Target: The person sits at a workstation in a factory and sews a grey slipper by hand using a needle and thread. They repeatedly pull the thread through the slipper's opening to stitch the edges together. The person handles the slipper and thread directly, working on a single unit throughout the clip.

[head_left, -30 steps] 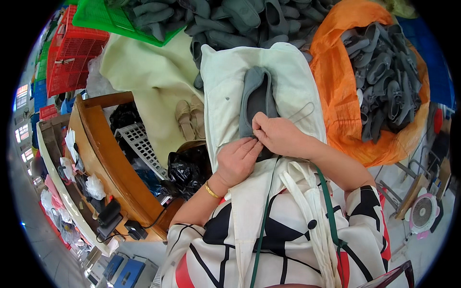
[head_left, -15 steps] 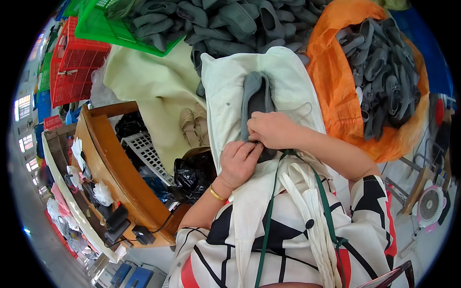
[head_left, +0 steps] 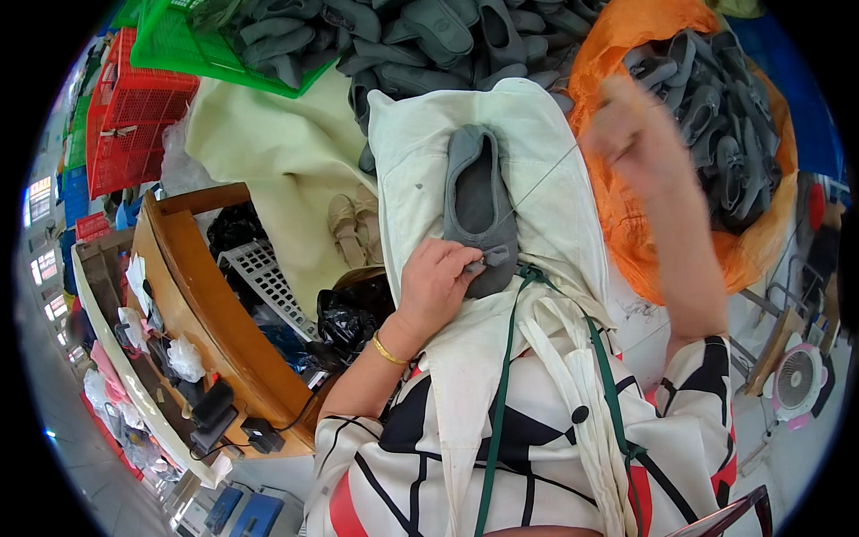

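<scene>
A grey slip-on shoe (head_left: 459, 201) lies on a white cushion (head_left: 407, 134) in front of me, its opening up and its toe toward me. My left hand (head_left: 436, 285) is closed at the toe, fingers pinching a small grey bow (head_left: 490, 257) against the shoe's upper. From near the bow a thin thread (head_left: 540, 182) runs taut up and right to my right hand (head_left: 624, 130). That hand is raised beside the orange sack and blurred by motion; its fingers look closed on the thread. Whether a needle is in them cannot be made out.
Grey shoes (head_left: 429, 36) are heaped beyond the cushion, beside a green crate (head_left: 206, 54). More fill an orange sack (head_left: 626, 210) on the right. A wooden drawer unit (head_left: 215, 313) stands left, near beige sandals (head_left: 343, 228). A fan (head_left: 796, 376) is at far right.
My right hand has left the shoe and swung up and right, drawing the thread out straight. My left hand stays at the toe, and the bow has come into sight.
</scene>
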{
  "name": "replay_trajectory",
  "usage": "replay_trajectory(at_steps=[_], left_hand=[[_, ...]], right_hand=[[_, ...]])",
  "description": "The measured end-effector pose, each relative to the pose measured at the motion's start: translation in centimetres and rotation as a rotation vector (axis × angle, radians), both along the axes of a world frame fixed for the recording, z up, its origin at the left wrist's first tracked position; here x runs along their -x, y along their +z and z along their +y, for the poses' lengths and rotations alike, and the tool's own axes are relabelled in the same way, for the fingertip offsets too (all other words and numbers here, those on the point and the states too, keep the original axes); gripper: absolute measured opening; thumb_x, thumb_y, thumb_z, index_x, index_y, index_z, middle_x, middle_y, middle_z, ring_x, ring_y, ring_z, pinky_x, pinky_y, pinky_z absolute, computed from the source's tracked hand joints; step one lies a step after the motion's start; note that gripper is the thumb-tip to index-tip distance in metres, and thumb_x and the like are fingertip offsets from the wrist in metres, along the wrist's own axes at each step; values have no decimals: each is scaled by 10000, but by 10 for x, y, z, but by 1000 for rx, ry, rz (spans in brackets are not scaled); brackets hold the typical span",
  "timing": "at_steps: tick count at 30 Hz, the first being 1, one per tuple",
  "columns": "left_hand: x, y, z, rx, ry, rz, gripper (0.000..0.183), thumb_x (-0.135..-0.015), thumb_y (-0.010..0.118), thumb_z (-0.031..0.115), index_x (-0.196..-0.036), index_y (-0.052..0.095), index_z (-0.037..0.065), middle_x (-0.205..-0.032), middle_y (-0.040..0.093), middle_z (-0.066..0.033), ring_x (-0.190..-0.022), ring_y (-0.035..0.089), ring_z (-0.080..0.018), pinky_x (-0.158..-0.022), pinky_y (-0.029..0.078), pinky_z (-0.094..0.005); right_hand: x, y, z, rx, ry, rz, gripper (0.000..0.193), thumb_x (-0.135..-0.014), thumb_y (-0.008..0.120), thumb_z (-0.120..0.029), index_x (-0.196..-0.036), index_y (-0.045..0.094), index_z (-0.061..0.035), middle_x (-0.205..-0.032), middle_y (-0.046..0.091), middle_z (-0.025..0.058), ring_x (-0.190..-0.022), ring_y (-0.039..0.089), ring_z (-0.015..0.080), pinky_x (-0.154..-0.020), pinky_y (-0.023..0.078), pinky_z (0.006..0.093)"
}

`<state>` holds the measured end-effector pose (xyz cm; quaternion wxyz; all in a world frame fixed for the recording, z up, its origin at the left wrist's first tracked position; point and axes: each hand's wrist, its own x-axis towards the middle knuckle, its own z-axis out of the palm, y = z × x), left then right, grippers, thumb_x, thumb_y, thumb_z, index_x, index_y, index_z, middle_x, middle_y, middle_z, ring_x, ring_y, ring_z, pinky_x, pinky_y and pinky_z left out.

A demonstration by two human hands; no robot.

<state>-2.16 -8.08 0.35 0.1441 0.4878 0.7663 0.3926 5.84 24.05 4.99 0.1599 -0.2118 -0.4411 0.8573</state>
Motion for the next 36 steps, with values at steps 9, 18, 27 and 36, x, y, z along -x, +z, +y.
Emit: replay_trajectory(at_steps=[9, 18, 27, 36], left_hand=[[8, -2, 5, 62, -59, -99, 225, -734, 775, 37, -945, 711, 81, -890, 653, -80, -812, 590, -274, -697, 491, -359], [-3, 7, 5, 62, 84, -4, 237, -703, 784, 29, -911, 672, 52, -904, 636, -91, -846, 581, -300, -723, 483, -371], [-9, -15, -5, -63, 128, -22, 305, -643, 763, -44, -911, 660, 57, -896, 625, -89, -835, 575, -293, -714, 476, -367], [-8, -14, -5, -51, 118, -21, 236, -702, 760, -22, -905, 672, 57, -890, 633, -81, -821, 566, -275, -704, 464, -351]], right_hand=[[-9, 21, 18, -458, -466, -34, 118, -930, 620, -40, -1035, 641, 9, -943, 645, 59, -922, 660, 162, -920, 516, 300], [-17, -38, -122, -860, 605, -303, 107, -912, 629, -123, -1002, 648, -68, -759, 642, 67, -615, 602, 162, -571, 470, 294], [-42, -28, -138, -1154, 659, -333, 80, -872, 605, -116, -941, 627, -83, -729, 646, 126, -671, 643, 326, -580, 486, 421], [-41, -30, -139, -1168, 683, -346, 85, -880, 590, -126, -950, 623, -91, -723, 644, 126, -660, 640, 325, -575, 485, 422]])
